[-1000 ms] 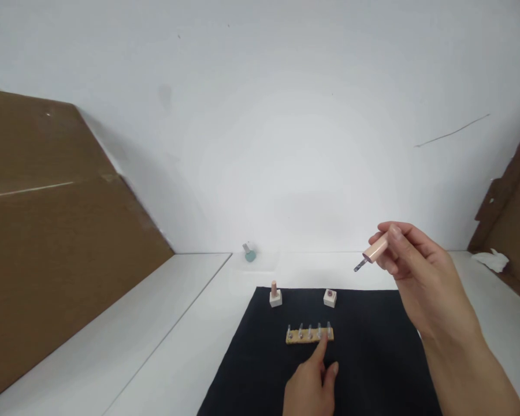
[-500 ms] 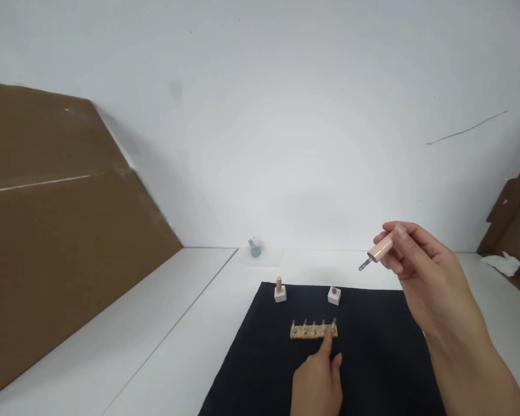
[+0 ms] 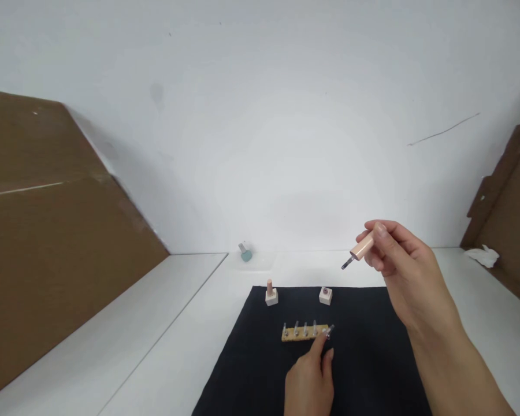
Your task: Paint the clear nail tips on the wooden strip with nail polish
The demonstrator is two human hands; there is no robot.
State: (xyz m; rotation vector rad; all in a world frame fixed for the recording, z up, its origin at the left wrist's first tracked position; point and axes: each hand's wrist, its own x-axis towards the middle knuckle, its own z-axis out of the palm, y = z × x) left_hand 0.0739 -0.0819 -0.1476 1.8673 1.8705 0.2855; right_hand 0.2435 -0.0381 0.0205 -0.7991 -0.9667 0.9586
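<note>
My right hand [image 3: 401, 263] is closed around the pink cap of a nail polish brush [image 3: 362, 246], raised above the far part of the black cloth. The brush points down and left. My left hand [image 3: 309, 378] has its index finger stretched to the right end of a yellowish strip [image 3: 301, 333], with the thumb apart. That fingertip touches the base of a clear nail tip [image 3: 330, 330], which leans right. Several other clear nail tips stand upright along the strip. An uncapped white polish bottle [image 3: 325, 297] sits behind it.
A capped white polish bottle [image 3: 271, 297] stands at the cloth's back left. On the white table [image 3: 177, 323], a teal bottle [image 3: 246, 254] tilts near the wall. Cardboard panels [image 3: 60, 248] flank both sides. A crumpled white tissue [image 3: 483, 256] lies at right.
The rightmost nail tip, upright before, now leans right under my left index finger. The whole view has shifted slightly, while my right hand keeps holding the brush in the air.
</note>
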